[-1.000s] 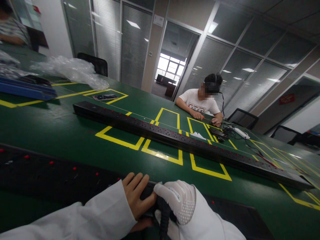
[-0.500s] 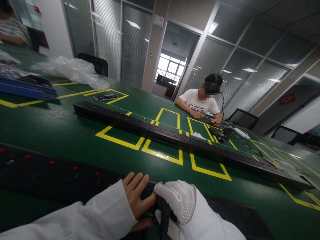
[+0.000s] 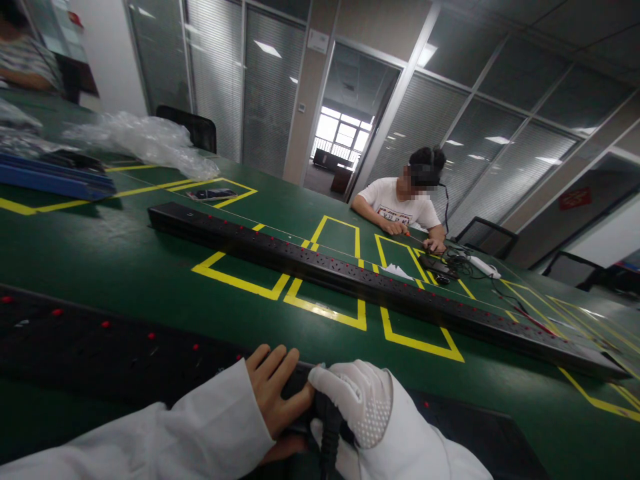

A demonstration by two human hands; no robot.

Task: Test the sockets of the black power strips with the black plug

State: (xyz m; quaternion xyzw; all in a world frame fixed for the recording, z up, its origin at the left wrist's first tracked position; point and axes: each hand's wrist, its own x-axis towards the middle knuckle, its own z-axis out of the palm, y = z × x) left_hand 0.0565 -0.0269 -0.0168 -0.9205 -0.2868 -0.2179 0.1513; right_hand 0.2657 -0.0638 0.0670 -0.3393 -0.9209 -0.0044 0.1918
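A long black power strip point(image 3: 100, 343) with small red switches runs along the near edge of the green table point(image 3: 150, 273). My bare left hand point(image 3: 275, 393) lies over the strip, fingers stretched across its top and thumb underneath, gripping it. My right hand point(image 3: 357, 403), in a white dotted glove, is closed around a black plug with a cable point(image 3: 327, 433) at the strip, right beside my left hand. Both my sleeves are white.
A second long black power strip point(image 3: 350, 277) lies across yellow floor-tape boxes mid-table. A person in a white T-shirt point(image 3: 400, 207) sits at the far side working with cables point(image 3: 465, 267). Crumpled clear plastic point(image 3: 145, 140), blue trays point(image 3: 55, 180) and another person are at the left.
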